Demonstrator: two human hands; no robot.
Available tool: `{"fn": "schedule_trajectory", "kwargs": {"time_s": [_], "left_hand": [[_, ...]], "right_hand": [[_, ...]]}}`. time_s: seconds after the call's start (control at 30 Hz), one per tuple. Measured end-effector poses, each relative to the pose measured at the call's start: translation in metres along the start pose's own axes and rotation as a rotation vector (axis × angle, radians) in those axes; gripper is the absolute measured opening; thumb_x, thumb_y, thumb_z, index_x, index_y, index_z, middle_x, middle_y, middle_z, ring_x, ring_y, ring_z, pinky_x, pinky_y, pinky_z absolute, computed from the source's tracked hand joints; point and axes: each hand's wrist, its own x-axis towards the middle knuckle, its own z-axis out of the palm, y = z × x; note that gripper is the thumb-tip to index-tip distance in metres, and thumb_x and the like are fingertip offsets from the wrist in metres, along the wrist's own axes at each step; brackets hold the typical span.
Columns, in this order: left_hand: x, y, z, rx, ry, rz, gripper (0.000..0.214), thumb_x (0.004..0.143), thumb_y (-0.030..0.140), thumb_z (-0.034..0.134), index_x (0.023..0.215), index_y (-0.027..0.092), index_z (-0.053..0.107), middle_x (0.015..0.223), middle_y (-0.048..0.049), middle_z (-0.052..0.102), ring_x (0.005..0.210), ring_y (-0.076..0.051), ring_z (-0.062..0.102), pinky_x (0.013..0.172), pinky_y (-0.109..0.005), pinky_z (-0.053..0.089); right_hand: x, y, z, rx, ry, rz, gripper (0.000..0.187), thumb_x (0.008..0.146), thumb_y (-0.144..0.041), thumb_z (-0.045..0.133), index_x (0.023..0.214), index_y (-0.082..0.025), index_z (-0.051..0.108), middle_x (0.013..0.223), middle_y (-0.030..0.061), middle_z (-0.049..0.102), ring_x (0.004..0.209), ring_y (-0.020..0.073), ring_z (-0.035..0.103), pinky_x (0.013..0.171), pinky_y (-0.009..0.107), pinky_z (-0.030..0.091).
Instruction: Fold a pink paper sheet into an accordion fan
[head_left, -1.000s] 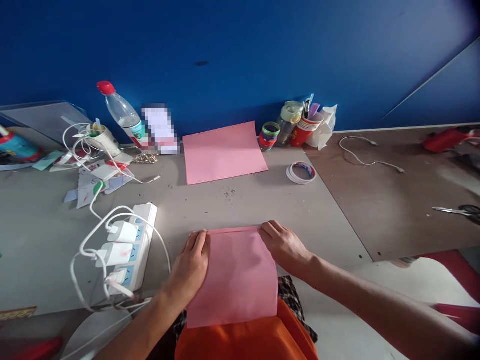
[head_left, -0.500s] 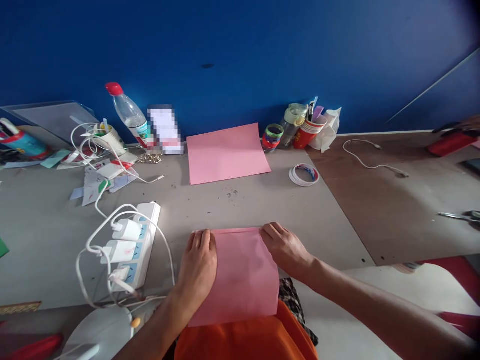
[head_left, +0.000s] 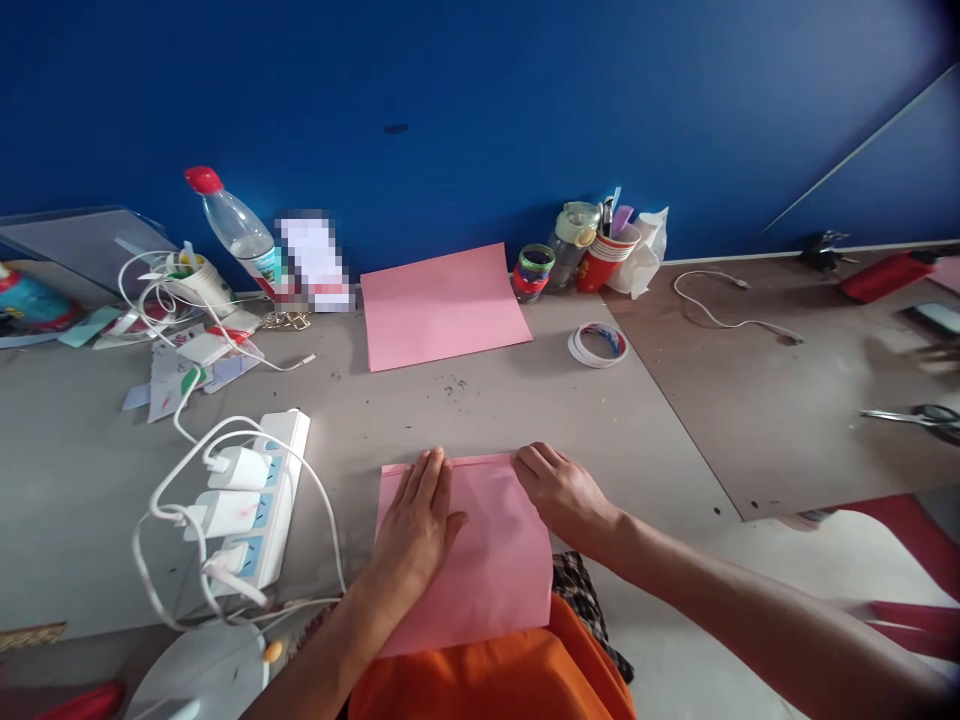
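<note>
A sheet of pink paper (head_left: 491,560) lies at the table's front edge, its near end reaching past the edge over orange cloth. A narrow strip is folded along its far edge. My left hand (head_left: 420,510) rests flat on the sheet, fingers stretched over the fold and thumb out to the side. At the far right corner my right hand (head_left: 559,490) has its fingers curled together on the paper's edge. More pink paper (head_left: 446,308) leans toward the blue wall beyond.
A power strip (head_left: 281,500) with white plugs and cables lies to the left. Tape rolls (head_left: 598,345), a red cup (head_left: 606,258) of pens and a jar (head_left: 534,272) stand at the back. Scissors (head_left: 911,418) lie at the right, near another person's blurred hand (head_left: 937,355).
My left hand has moved right from the far left corner onto the fold and flattened out. My right hand stays at its corner. The view has shifted slightly right.
</note>
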Motion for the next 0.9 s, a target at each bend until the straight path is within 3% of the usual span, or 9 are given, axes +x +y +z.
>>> {"fn": "schedule_trajectory", "kwargs": {"time_s": [0.17, 0.37, 0.53, 0.63, 0.73, 0.9], "left_hand": [[-0.002, 0.000, 0.002, -0.056, -0.010, -0.024, 0.055, 0.091, 0.031, 0.044, 0.139, 0.007, 0.032, 0.142, -0.0208, 0.041, 0.135, -0.032, 0.034, 0.107, -0.047, 0.039], [-0.002, 0.000, 0.001, -0.051, -0.011, -0.033, 0.058, 0.092, 0.035, 0.043, 0.143, 0.011, 0.028, 0.144, -0.0184, 0.040, 0.135, -0.031, 0.035, 0.107, -0.046, 0.039], [-0.001, 0.000, 0.002, -0.036, -0.005, -0.014, 0.062, 0.092, 0.036, 0.043, 0.145, 0.010, 0.022, 0.143, -0.0192, 0.040, 0.134, -0.031, 0.035, 0.106, -0.045, 0.039], [-0.001, -0.001, 0.003, -0.038, 0.000, -0.008, 0.062, 0.092, 0.034, 0.042, 0.145, 0.009, 0.022, 0.144, -0.0194, 0.039, 0.134, -0.031, 0.035, 0.106, -0.045, 0.039], [0.000, -0.002, 0.003, -0.041, 0.005, 0.001, 0.062, 0.092, 0.035, 0.042, 0.144, 0.008, 0.023, 0.144, -0.0205, 0.038, 0.135, -0.032, 0.034, 0.106, -0.048, 0.038], [0.000, -0.001, 0.001, -0.054, -0.030, -0.007, 0.057, 0.092, 0.035, 0.041, 0.141, 0.007, 0.031, 0.145, -0.0195, 0.038, 0.136, -0.031, 0.031, 0.107, -0.047, 0.037]], "right_hand": [[-0.008, 0.008, -0.002, 0.087, 0.016, 0.031, 0.032, 0.077, 0.003, 0.042, 0.099, -0.011, 0.061, 0.094, 0.0110, 0.058, 0.087, 0.0204, 0.051, 0.069, 0.028, 0.052], [-0.045, 0.031, -0.010, 0.141, 0.014, 0.218, 0.036, 0.076, 0.003, 0.037, 0.094, -0.015, 0.063, 0.091, 0.0098, 0.060, 0.085, 0.0194, 0.055, 0.067, 0.028, 0.052], [-0.101, 0.032, -0.020, 0.332, 0.204, 0.346, 0.031, 0.087, -0.005, 0.037, 0.102, -0.019, 0.060, 0.095, 0.0091, 0.062, 0.087, 0.0193, 0.059, 0.072, 0.031, 0.052], [-0.119, 0.023, -0.023, 0.403, 0.285, 0.403, 0.028, 0.088, -0.007, 0.040, 0.102, -0.021, 0.060, 0.094, 0.0081, 0.063, 0.085, 0.0190, 0.060, 0.068, 0.031, 0.052], [-0.106, 0.018, -0.027, 0.446, 0.306, 0.359, 0.031, 0.088, -0.005, 0.038, 0.105, -0.020, 0.059, 0.096, 0.0091, 0.063, 0.088, 0.0192, 0.059, 0.071, 0.032, 0.053], [-0.034, 0.007, -0.033, 0.450, 0.284, 0.168, 0.034, 0.088, -0.006, 0.035, 0.109, -0.015, 0.060, 0.099, 0.0122, 0.063, 0.096, 0.0209, 0.058, 0.081, 0.036, 0.053]]}}
